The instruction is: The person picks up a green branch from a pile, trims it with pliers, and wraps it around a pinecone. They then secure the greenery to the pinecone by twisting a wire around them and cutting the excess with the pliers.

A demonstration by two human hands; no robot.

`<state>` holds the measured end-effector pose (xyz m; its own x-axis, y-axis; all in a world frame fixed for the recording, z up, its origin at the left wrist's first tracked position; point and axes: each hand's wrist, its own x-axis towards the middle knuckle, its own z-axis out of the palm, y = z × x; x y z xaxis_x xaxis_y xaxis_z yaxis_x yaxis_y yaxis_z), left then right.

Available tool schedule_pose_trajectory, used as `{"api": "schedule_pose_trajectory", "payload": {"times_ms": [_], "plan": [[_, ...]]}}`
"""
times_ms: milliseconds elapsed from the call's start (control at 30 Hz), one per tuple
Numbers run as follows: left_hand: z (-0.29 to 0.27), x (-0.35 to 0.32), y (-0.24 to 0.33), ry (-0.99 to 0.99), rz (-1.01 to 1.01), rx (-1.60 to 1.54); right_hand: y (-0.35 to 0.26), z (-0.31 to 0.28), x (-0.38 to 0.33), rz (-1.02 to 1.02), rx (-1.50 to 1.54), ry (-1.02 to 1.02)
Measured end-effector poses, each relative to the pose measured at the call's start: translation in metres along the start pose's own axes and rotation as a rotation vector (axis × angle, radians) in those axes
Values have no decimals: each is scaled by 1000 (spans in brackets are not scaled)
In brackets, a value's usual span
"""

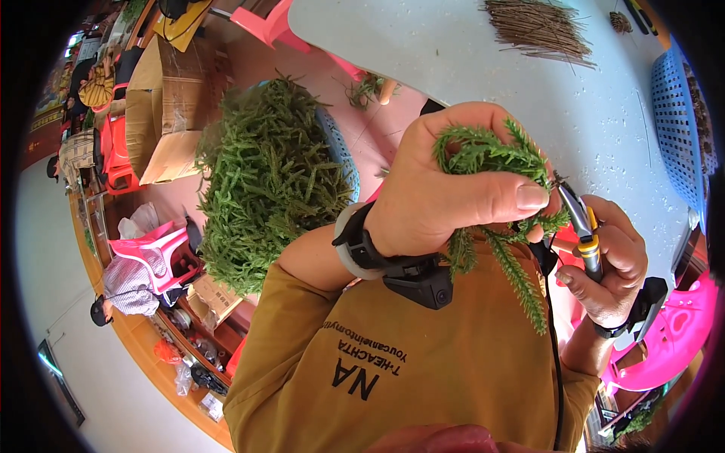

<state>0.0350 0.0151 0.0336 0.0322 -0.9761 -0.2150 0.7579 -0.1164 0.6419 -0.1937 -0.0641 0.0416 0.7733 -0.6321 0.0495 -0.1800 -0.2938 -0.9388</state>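
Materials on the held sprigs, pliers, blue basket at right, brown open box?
Green sprigs: probably matte plastic, given the uniform needles; real foliage not ruled out.
Pliers: shiny metal head, by its bright glints; yellow-and-dark grip looks like plastic or rubber.
Blue basket: likely smooth molded plastic, with even colour and regular perforations.
Brown box: matte cardboard, by its tan folded flaps.
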Motion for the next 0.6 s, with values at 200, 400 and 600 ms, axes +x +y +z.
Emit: {"api": "schedule_pose_trajectory", "payload": {"times_ms": [200, 400, 600], "plan": [[-1, 4, 2, -25, -79, -54, -2, 1, 1, -19, -31, 14], [-1, 4, 0, 8, -145, -126, -3, 1, 0, -25, -114, 33], [-6, 7, 2, -27, -264, -114, -6, -1, 2, -30, -219, 39]]}}
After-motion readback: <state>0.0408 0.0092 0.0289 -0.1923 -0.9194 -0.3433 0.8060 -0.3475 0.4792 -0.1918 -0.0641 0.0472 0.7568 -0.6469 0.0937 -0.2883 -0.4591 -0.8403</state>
